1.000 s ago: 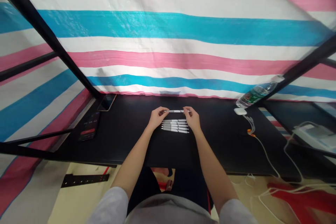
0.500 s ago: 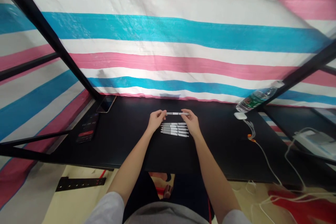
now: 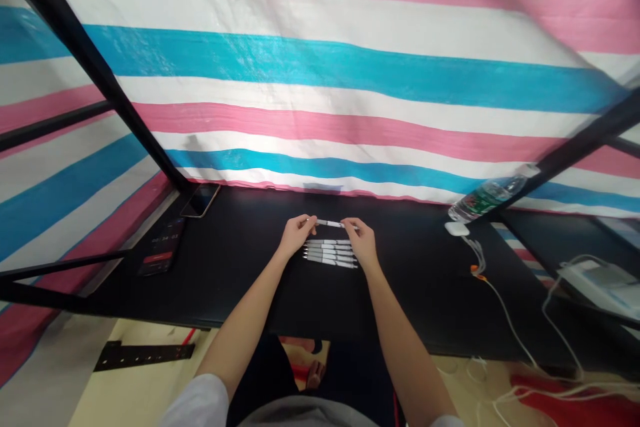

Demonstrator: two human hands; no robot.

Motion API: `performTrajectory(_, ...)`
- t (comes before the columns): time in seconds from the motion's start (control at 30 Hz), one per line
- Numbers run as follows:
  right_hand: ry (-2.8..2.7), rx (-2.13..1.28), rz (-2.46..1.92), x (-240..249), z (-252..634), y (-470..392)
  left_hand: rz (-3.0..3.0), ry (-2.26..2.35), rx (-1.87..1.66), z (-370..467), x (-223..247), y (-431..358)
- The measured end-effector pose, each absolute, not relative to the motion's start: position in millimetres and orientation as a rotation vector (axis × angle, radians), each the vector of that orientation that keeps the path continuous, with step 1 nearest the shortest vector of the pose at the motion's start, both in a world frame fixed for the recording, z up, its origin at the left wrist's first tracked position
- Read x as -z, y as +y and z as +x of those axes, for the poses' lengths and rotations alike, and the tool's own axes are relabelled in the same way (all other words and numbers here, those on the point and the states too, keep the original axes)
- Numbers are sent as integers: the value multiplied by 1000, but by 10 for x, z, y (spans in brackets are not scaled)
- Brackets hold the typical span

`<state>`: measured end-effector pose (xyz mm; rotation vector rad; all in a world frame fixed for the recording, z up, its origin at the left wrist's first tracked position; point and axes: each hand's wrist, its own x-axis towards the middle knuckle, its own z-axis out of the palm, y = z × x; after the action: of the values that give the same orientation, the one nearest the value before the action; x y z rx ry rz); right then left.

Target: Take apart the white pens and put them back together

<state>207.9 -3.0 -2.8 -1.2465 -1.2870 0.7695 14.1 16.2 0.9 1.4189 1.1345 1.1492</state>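
A white pen (image 3: 329, 223) lies crosswise between my two hands, just beyond a row of pens. My left hand (image 3: 297, 236) pinches its left end between thumb and fingers. Its right end is in the closed fingers of my right hand (image 3: 361, 240). Several similar white and grey pens (image 3: 330, 254) lie side by side on the black table (image 3: 240, 280), tips to the left. The right fingers are close to the right ends of the upper pens.
Two phones (image 3: 201, 201) (image 3: 163, 248) lie at the left of the table. A plastic bottle (image 3: 490, 197) leans by the right frame bar, near a white charger (image 3: 457, 229) with cables. Striped sheeting (image 3: 320, 107) stands behind the table.
The view has tilted slightly. My right hand has shifted a little to the left along the held pen, and both hands still grip it. The row of pens lies as before.
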Motion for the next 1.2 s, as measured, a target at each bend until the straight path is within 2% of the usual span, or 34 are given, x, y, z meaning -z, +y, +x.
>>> performTrajectory(0.4, -1113, -1024, -1123, 117, 2057, 15, 1524, 1268, -1163, 139, -5, 153)
performTrajectory(0.67, -1034, -1035, -1082, 177, 2087, 60, 1261, 1009, -1135, 160, -18, 131)
performTrajectory(1.2, -1045, -1081, -1033, 190, 2052, 60, 1267, 1021, -1134, 189, -22, 129)
